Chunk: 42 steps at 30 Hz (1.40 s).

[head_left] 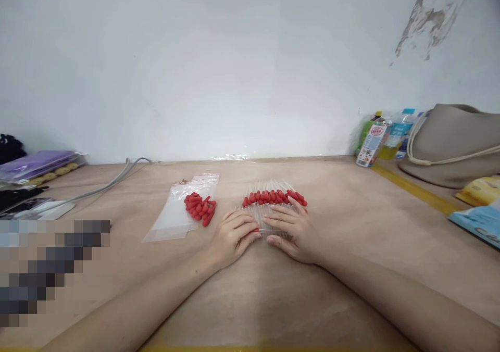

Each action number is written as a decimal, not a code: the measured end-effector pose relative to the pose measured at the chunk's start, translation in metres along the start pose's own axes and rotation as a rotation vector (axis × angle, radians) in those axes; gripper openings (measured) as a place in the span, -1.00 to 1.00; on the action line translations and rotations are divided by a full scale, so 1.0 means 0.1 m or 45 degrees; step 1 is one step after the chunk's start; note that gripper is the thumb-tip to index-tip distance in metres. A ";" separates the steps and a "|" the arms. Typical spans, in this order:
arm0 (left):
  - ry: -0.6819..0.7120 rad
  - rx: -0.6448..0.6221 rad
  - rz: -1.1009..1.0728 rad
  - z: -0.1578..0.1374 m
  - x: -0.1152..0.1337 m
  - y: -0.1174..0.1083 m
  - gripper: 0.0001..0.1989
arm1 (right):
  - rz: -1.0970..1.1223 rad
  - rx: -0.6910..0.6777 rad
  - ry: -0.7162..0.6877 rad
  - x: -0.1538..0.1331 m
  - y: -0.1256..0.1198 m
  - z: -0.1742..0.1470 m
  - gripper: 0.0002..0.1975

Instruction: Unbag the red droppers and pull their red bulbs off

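Clear droppers with red bulbs (269,197) lie side by side in a row on the wooden table, their pale thin tips pointing toward the wall. More clear tubes (266,220) lie on the near side of the bulbs, between my hands. My left hand (234,233) is curled around the left end of the row, with a bit of red showing at its thumb. Across the right end, my right hand (292,231) grips the tubes between its thumb and fingers. A loose heap of red rubber bulbs (201,208) rests on clear plastic zip bags (167,222), left of my hands.
Drink bottles (398,133) and a grey bag (453,143) stand at the back right, beside yellow and blue packets (478,222). Purple packages (39,165) and a grey cable (113,181) lie at the left. A white wall rises behind the table.
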<state>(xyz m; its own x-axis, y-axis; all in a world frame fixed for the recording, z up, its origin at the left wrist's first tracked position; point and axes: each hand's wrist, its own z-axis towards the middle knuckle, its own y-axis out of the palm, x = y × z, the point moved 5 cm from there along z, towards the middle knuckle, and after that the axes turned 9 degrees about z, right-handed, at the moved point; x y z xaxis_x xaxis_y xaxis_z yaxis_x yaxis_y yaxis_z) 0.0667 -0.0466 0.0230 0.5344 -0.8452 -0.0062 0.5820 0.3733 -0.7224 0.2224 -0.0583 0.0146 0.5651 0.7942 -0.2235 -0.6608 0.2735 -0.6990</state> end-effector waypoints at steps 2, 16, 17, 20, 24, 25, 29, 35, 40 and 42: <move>0.013 0.002 0.004 0.00 0.01 -0.01 -0.88 | 0.026 -0.003 -0.013 0.01 0.04 -0.01 -0.74; 0.062 -0.157 0.135 0.00 0.10 -0.03 -0.86 | 0.134 0.060 -0.287 -0.12 0.00 -0.01 -0.86; 0.056 -0.168 0.132 0.00 0.09 -0.03 -0.85 | 0.128 0.064 -0.292 -0.12 0.00 -0.02 -0.86; 0.046 -0.188 0.114 -0.02 0.07 -0.02 -0.83 | 0.106 0.097 -0.311 -0.12 -0.01 -0.03 -0.86; 0.045 -0.188 0.095 -0.03 0.06 -0.02 -0.85 | 0.083 0.152 -0.351 -0.14 -0.04 -0.05 -0.85; 0.045 -0.191 0.091 -0.03 0.06 -0.02 -0.85 | 0.081 0.158 -0.360 -0.15 -0.05 -0.05 -0.84; 0.053 -0.205 0.068 -0.04 0.05 -0.02 -0.86 | 0.075 0.177 -0.398 -0.15 -0.06 -0.08 -0.81; 0.068 -0.150 -0.008 -0.03 0.06 -0.04 -0.87 | 0.071 0.199 -0.414 -0.16 -0.07 -0.10 -0.78; -0.011 -0.104 -0.069 -0.07 -0.01 -0.10 -0.85 | 0.083 0.198 -0.361 -0.08 -0.14 -0.12 -0.74; -0.097 -0.042 -0.045 -0.08 -0.08 -0.16 -0.84 | 0.063 0.246 -0.245 0.00 -0.19 -0.12 -0.76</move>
<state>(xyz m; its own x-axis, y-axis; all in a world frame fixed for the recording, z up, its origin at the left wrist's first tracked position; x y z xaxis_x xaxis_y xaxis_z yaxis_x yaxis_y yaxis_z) 0.0482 -0.0490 0.0287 0.5598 -0.8255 0.0713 0.5815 0.3301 -0.7436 0.2410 -0.0697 0.0190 0.4377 0.8926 -0.1081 -0.7777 0.3155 -0.5437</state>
